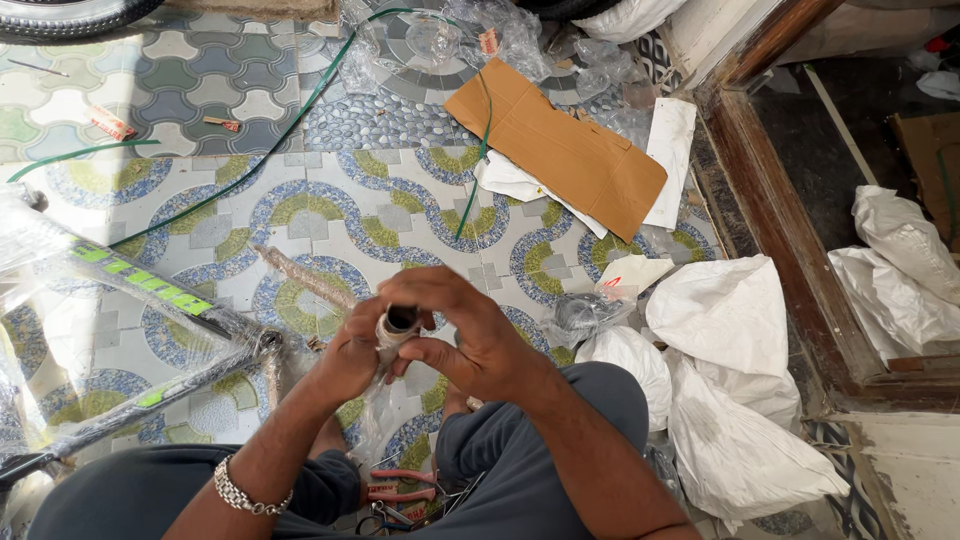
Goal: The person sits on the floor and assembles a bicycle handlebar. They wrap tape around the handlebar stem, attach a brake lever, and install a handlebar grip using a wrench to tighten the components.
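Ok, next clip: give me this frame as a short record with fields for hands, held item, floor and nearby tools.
left hand: wrapped around the cylinder from the left
right hand: fingers over the cylinder's top
held item: plastic-wrapped cylinder with a dark end
wrist: metal bracelet on the left arm
floor: patterned tiles with cardboard sheet, white bags, green strap
nearby: wrapped bicycle frame, red-handled pliers

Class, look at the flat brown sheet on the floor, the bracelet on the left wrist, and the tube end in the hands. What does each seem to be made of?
Brown sheet: likely cardboard; matte, creased.
Bracelet: apparently metal; shiny silver links.
Tube end, held by left hand and right hand: black, maybe rubber or plastic, under clear wrap; uncertain.
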